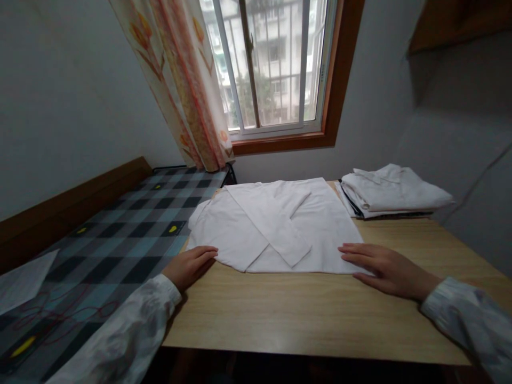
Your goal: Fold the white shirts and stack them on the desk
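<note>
A white garment [240, 229], perhaps a shirt, lies spread on the wooden table [272, 314]. Its sleeves are folded across the middle, one slanting down toward the near edge. My left hand [194, 265] rests at the garment's near left corner, fingers stretched out with the tips on the cloth. At the near right corner, my right hand [386, 269] lies with fingers extended and slightly apart, the tips touching the fabric. Neither hand grips anything.
A stack of folded white clothes [394, 189] sits at the table's back right, with a dark layer beneath. Left of the table is a bed with a checked sheet [132, 229], bearing a paper [26, 280] and a thin red cord [60, 314]. Behind are a curtain [180, 80] and window [276, 64].
</note>
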Demonstrator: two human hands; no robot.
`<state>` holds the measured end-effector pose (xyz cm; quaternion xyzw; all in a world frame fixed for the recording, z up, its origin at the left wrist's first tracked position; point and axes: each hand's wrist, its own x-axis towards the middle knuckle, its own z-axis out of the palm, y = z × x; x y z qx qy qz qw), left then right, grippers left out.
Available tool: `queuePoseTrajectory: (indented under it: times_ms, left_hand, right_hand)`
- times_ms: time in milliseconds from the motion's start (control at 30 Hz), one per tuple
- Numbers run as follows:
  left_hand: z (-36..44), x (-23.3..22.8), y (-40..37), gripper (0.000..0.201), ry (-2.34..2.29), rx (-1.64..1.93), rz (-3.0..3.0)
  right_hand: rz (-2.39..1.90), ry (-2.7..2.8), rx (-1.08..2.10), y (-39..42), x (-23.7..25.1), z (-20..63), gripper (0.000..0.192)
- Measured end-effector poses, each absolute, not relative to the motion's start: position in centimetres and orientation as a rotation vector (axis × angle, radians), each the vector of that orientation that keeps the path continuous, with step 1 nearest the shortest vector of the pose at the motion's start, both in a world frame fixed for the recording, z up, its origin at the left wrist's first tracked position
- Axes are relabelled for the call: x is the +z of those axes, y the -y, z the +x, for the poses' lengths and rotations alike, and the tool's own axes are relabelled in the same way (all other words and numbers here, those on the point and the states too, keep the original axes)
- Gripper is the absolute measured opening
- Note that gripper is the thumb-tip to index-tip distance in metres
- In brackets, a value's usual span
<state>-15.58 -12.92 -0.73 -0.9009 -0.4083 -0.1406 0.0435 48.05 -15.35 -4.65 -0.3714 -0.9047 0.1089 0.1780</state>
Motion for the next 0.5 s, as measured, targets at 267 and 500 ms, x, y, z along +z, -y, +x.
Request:
queuePoseTrajectory:
  times_ms: [267,500]
  left_hand:
    - [-14.9,-0.1,13.6,0.034,1.493,-0.429,-2.638]
    - [-14.4,1.0,14.5,0.036,1.840,-0.638,-2.630]
  right_hand:
    - [-1.233,2.361,0.411,14.6,-3.7,48.8,0.038]
    - [-1.436,2.146,0.575,15.2,-1.8,50.2,0.056]
